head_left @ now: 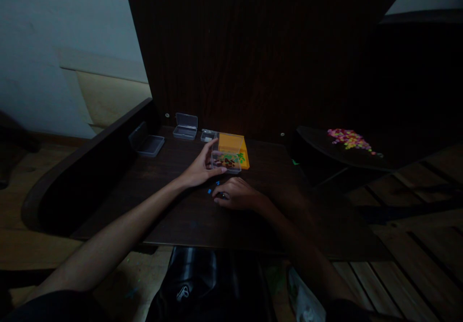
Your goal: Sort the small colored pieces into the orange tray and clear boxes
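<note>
My left hand (204, 167) grips a clear plastic box (237, 168) by its left side, thumb along the front. The box's lid stands raised, and small dark brown pieces (228, 163) lie inside. Behind it an orange tray (246, 158) holds small green pieces (241, 157). My right hand (237, 194) rests low over the tabletop, just in front of the box, with its fingers curled. Beside its fingertips lie a few small blue pieces (210, 191). Whatever is between those fingers is too small and dark to name.
Two open clear boxes (154, 146) (185, 131) stand at the back left, and a smaller clear box (208, 136) is near the orange tray. A pile of pink and yellow beads (349, 140) lies on a dark surface at right. A raised side panel (90, 155) bounds the dark table (173, 223).
</note>
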A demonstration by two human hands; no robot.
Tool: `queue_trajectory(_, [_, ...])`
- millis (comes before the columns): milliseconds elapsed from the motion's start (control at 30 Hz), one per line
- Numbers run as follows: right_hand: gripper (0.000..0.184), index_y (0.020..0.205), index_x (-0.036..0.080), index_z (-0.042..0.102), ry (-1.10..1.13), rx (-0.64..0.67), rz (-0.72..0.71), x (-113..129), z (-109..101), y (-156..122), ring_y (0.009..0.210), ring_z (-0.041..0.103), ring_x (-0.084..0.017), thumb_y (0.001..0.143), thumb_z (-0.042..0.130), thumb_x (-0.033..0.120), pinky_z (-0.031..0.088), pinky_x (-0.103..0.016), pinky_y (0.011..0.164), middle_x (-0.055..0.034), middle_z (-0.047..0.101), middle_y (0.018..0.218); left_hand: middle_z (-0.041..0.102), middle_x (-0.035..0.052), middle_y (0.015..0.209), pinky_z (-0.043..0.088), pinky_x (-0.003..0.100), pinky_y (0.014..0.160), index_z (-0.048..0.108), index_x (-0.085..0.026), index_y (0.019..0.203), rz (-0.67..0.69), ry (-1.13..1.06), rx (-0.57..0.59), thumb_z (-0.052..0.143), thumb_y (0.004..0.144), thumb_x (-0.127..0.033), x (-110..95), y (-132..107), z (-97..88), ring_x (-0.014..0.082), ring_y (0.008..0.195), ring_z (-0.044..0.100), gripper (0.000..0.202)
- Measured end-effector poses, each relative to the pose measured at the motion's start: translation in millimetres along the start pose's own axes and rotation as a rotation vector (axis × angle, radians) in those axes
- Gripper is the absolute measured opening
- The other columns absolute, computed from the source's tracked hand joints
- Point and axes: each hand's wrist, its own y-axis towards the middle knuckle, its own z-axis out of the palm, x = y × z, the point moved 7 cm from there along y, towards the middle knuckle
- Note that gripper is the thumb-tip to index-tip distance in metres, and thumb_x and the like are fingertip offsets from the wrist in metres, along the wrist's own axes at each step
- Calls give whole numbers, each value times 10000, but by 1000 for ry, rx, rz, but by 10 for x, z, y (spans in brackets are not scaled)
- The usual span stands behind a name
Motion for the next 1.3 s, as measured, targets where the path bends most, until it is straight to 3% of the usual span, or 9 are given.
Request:
queue_trajectory(433, [224, 1032, 227, 738, -52, -3, 59, -49, 3, -5, 669, 551, -143, 854, 649, 328, 322, -250, 632, -5, 664, 715, 525, 144, 1280, 498, 521, 949, 236, -294, 1495, -3, -6, 3, 807, 705, -238, 25, -1, -8, 271, 1069, 613, 976])
queue_trajectory(800, [161, 978, 191, 734, 42, -2, 23, -16, 16, 14, 577, 473, -99, 857, 643, 246, 290, -229, 587, 32, 579, 628, 513, 131, 1277, 497, 537, 959, 247, -304, 1484, -3, 14, -4, 817, 695, -248, 27, 0, -16, 278, 1090, 600, 975])
queue_trajectory(1033, [142, 952, 154, 724, 176, -68, 0, -2, -154, -21, 502, 428, -65, 843, 651, 210, 323, -200, 566, 69, 513, 565, 528, 132, 1254, 507, 514, 938, 242, -299, 1486, 19, 20, 9, 804, 701, -231, 40, 8, -13, 283, 1098, 596, 968])
queue_trajectory(1300, [144, 946, 139, 715, 198, -151, -47, -49, -175, -5, 497, 405, -68, 843, 636, 200, 326, -200, 559, 77, 465, 548, 520, 124, 1253, 506, 473, 922, 247, -290, 1479, 25, -5, 16, 801, 698, -235, 24, 13, 8, 264, 1068, 601, 959])
